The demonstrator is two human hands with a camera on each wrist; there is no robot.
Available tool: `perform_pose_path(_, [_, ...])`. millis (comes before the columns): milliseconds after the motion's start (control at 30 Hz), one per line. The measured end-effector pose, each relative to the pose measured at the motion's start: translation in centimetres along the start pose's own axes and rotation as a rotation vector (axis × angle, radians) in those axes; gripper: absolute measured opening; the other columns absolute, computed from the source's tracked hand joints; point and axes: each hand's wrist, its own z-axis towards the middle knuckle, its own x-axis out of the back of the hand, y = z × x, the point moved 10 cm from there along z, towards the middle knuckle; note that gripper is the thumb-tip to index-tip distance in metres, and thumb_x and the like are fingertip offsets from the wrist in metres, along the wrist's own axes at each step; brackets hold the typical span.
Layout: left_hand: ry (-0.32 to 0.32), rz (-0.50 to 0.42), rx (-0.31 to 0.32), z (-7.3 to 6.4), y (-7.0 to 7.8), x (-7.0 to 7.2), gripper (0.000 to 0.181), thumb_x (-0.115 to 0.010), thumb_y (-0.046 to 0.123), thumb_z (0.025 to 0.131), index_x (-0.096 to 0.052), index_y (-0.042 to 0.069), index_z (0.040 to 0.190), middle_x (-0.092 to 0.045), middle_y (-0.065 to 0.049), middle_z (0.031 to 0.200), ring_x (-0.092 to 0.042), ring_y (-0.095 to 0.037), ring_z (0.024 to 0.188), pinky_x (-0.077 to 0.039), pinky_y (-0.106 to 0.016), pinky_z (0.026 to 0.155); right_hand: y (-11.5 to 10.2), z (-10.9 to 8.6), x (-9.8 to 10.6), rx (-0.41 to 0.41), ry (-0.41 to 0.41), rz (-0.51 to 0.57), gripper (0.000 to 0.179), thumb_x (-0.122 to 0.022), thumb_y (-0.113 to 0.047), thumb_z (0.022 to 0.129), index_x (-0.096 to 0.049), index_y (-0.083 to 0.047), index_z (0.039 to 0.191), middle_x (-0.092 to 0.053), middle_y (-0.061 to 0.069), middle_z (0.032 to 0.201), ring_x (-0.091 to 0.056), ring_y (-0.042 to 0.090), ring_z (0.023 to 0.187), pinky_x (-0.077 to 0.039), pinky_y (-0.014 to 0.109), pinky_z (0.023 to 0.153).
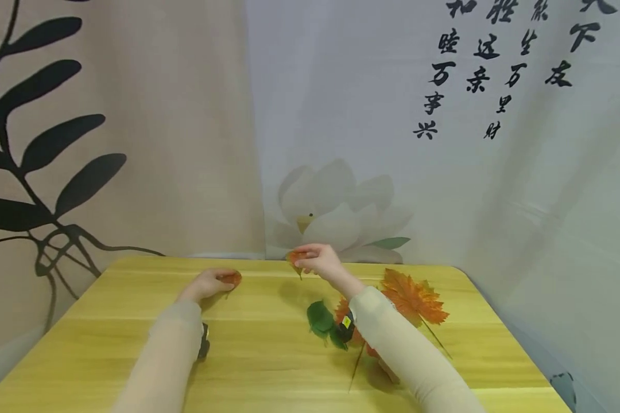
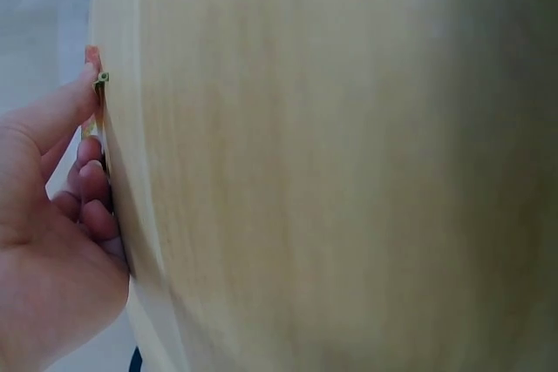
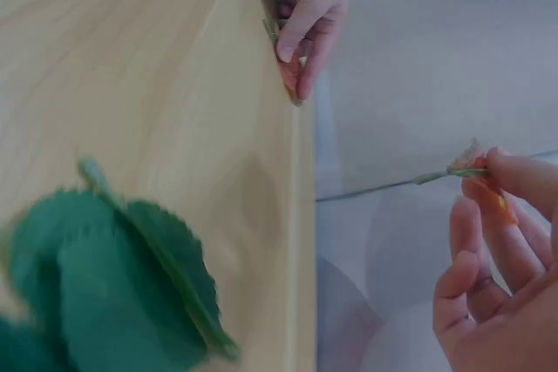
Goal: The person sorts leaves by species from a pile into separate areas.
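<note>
At the far left of the table, my left hand (image 1: 210, 283) pinches a small orange leaf (image 1: 232, 279) close over the surface. The left wrist view shows this leaf nearly edge-on between thumb and fingers (image 2: 92, 182). My right hand (image 1: 321, 263) is raised above the far edge, with another small orange-yellow leaf (image 1: 294, 258) between thumb and fingertips. Its thin green stem (image 3: 436, 178) sticks out from the pinch in the right wrist view. Green leaves (image 1: 319, 317) lie on the near side of the right hand, beside the forearm.
A large orange maple leaf (image 1: 405, 292) with a long stem lies on the right of the yellow wood-grain table (image 1: 258, 355). More orange leaf (image 1: 342, 310) shows partly hidden beneath the right sleeve. A printed curtain (image 1: 186, 143) hangs behind the table's far edge.
</note>
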Motion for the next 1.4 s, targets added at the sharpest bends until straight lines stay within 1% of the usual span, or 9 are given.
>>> perform_pose_path(100, [0.007, 0.015, 0.007, 0.1, 0.1, -0.2, 0.051, -0.06, 0.013, 0.096, -0.044, -0.005, 0.141, -0.047, -0.028, 0.138, -0.038, -0.047, 0.129, -0.027, -0.06, 0.107, 0.7, 0.8, -1.1, -0.011, 0.006, 0.025, 0.04, -0.074, -0.016, 0.086, -0.066, -0.007, 0.124, -0.071, 0.009, 0.103, -0.065, 0.028, 0.074, -0.046, 0.027, 0.055])
perform_pose_path(233, [0.015, -0.034, 0.009, 0.3, 0.2, -0.5, 0.051, -0.06, 0.01, 0.096, -0.043, -0.007, 0.141, -0.048, -0.028, 0.137, -0.042, -0.044, 0.126, -0.03, -0.056, 0.106, 1.7, 1.9, -2.8, -0.025, 0.009, 0.061, 0.04, -0.074, -0.012, 0.086, -0.065, -0.002, 0.123, -0.071, 0.011, 0.103, -0.064, 0.019, 0.068, -0.054, 0.041, 0.07])
perform_pose_path(333, [0.017, -0.081, 0.012, 0.5, 0.2, -0.8, 0.051, -0.061, 0.008, 0.095, -0.043, -0.008, 0.14, -0.049, -0.028, 0.136, -0.045, -0.042, 0.124, -0.033, -0.053, 0.106, 2.3, 2.6, -4.0, -0.03, 0.016, 0.084, 0.036, -0.073, -0.008, 0.085, -0.067, 0.0, 0.12, -0.071, 0.012, 0.102, -0.064, 0.018, 0.067, -0.053, 0.05, 0.08])
perform_pose_path(400, [0.021, -0.089, 0.01, 0.6, 0.3, -0.9, 0.051, -0.061, 0.007, 0.094, -0.044, -0.008, 0.14, -0.049, -0.028, 0.136, -0.045, -0.042, 0.124, -0.033, -0.052, 0.106, 2.6, 3.0, -4.6, -0.03, 0.027, 0.082, 0.033, -0.073, -0.006, 0.085, -0.068, -0.001, 0.117, -0.071, 0.012, 0.1, -0.064, 0.02, 0.068, -0.052, 0.052, 0.081])
perform_pose_path(667, [0.048, -0.043, 0.027, 0.4, 0.2, -0.7, 0.049, -0.063, 0.011, 0.094, -0.049, -0.003, 0.139, -0.045, -0.028, 0.139, -0.039, -0.045, 0.127, -0.027, -0.06, 0.106, 3.6, 3.8, -7.9, -0.031, -0.006, 0.128, 0.033, -0.069, -0.001, 0.086, -0.065, 0.006, 0.118, -0.071, 0.015, 0.09, -0.066, 0.043, 0.078, -0.056, 0.046, 0.066])
perform_pose_path(967, [0.061, -0.036, 0.049, 0.3, -0.3, -0.5, 0.049, -0.063, 0.012, 0.094, -0.049, 0.0, 0.139, -0.045, -0.026, 0.14, -0.039, -0.044, 0.128, -0.025, -0.062, 0.106, 5.4, 4.6, -11.0, -0.085, 0.007, 0.132, 0.033, -0.074, 0.0, 0.082, -0.067, 0.006, 0.114, -0.07, 0.011, 0.09, -0.065, 0.019, 0.063, -0.056, 0.03, 0.061])
perform_pose_path(1067, [0.065, -0.019, 0.047, 0.4, -0.4, -0.4, 0.049, -0.063, 0.013, 0.094, -0.05, 0.0, 0.139, -0.045, -0.026, 0.14, -0.038, -0.044, 0.129, -0.024, -0.063, 0.106, 5.5, 4.8, -11.4, -0.092, 0.033, 0.102, 0.029, -0.076, 0.0, 0.081, -0.069, 0.005, 0.108, -0.071, 0.011, 0.09, -0.064, 0.014, 0.063, -0.055, 0.027, 0.06])
perform_pose_path(1200, [0.07, -0.019, 0.045, 0.4, -0.5, 0.0, 0.049, -0.063, 0.014, 0.094, -0.05, 0.0, 0.139, -0.046, -0.025, 0.14, -0.039, -0.044, 0.129, -0.026, -0.062, 0.106, 5.2, 5.1, -11.6, -0.066, 0.043, -0.012, 0.028, -0.078, -0.004, 0.08, -0.071, 0.004, 0.106, -0.071, 0.01, 0.088, -0.063, 0.012, 0.064, -0.053, 0.024, 0.059])
perform_pose_path(1400, [0.077, -0.037, 0.046, 0.2, -0.6, 0.3, 0.048, -0.062, 0.013, 0.095, -0.049, -0.002, 0.139, -0.048, -0.025, 0.138, -0.041, -0.043, 0.128, -0.028, -0.06, 0.106, 4.2, 5.2, -12.1, 0.016, 0.007, -0.174, 0.019, -0.077, -0.008, 0.081, -0.075, -0.002, 0.1, -0.072, 0.005, 0.086, -0.06, 0.01, 0.064, -0.05, 0.022, 0.059])
